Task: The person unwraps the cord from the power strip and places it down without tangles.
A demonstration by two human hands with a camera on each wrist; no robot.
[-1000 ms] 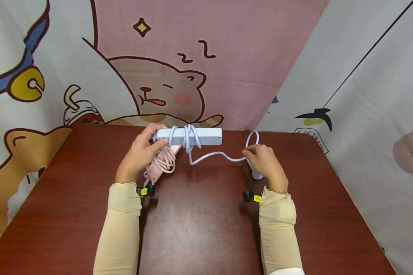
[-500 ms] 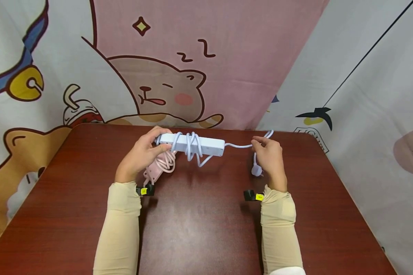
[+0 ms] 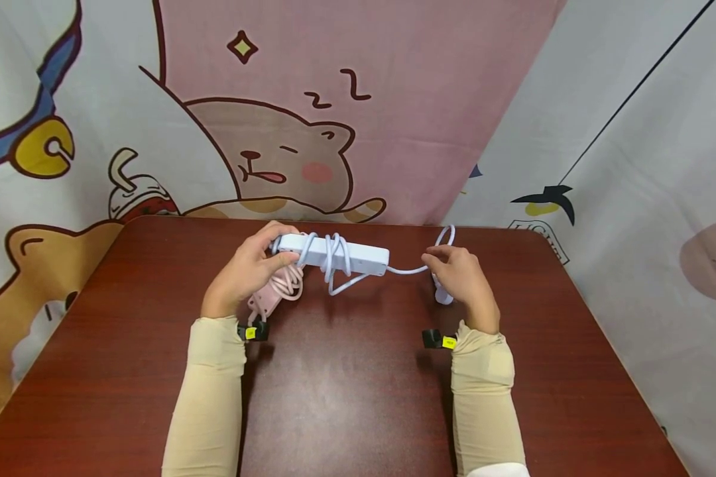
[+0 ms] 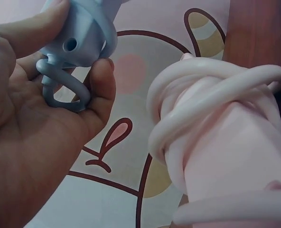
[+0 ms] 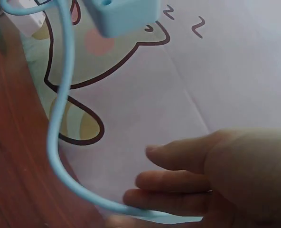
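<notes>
A pale blue power strip (image 3: 364, 257) is held raised above the table, with several turns of its cord wound around the body. My left hand (image 3: 244, 265) grips its left end; in the left wrist view, fingers and thumb are around the end of the strip (image 4: 83, 42), beside a small cord loop. The loose cord (image 3: 408, 271) runs from the strip to my right hand (image 3: 462, 278), which holds it. In the right wrist view, the cord (image 5: 60, 118) bends down and passes among the fingers. Its plug (image 3: 443, 296) hangs below that hand, partly hidden.
A pink power strip (image 3: 265, 300), wrapped in its own pink cord (image 3: 288, 281), lies on the brown table (image 3: 346, 397) under and beside my left hand. Behind the table's far edge hangs a cartoon-printed curtain (image 3: 417, 99).
The blue strip came down slightly and tilted, its right end lower. My right hand moved right, drawing the cord, then back left a little. The plug swung under the hand.
</notes>
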